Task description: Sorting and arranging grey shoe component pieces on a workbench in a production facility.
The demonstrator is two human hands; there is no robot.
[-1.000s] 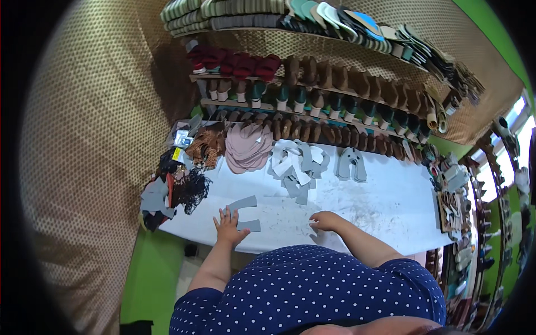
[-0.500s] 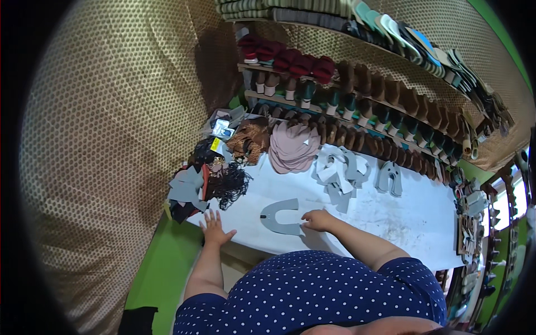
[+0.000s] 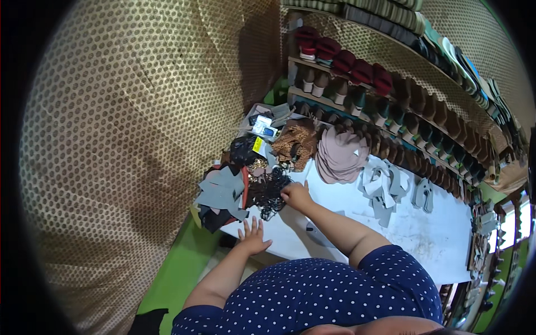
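My right hand (image 3: 296, 196) is at the near right edge of a tangled heap of black cords (image 3: 271, 195). Its fingers are curled in toward the cords, one finger sticking out; whatever they grip is hidden. My left hand (image 3: 254, 240) lies flat with spread fingers at the near edge of the white table (image 3: 346, 195), empty. A grey U-shaped shoe-upper piece (image 3: 317, 233) lies on the table, largely covered by my right forearm. Left of the cords, grey cut pieces (image 3: 220, 188) sit on top of a dark pile.
Behind the cords lie leopard-print pieces (image 3: 293, 144) and a stack of pale pink pieces (image 3: 341, 153). White and grey cutouts (image 3: 382, 184) and a small grey stack (image 3: 423, 195) are farther right. Shelves of shoes (image 3: 357, 109) rise at the back; a patterned curtain (image 3: 139, 139) hangs at left.
My right hand has left the grey U-shaped piece and moved left and away from me to the black cords. My left hand stays spread at the table edge. The view has turned left.
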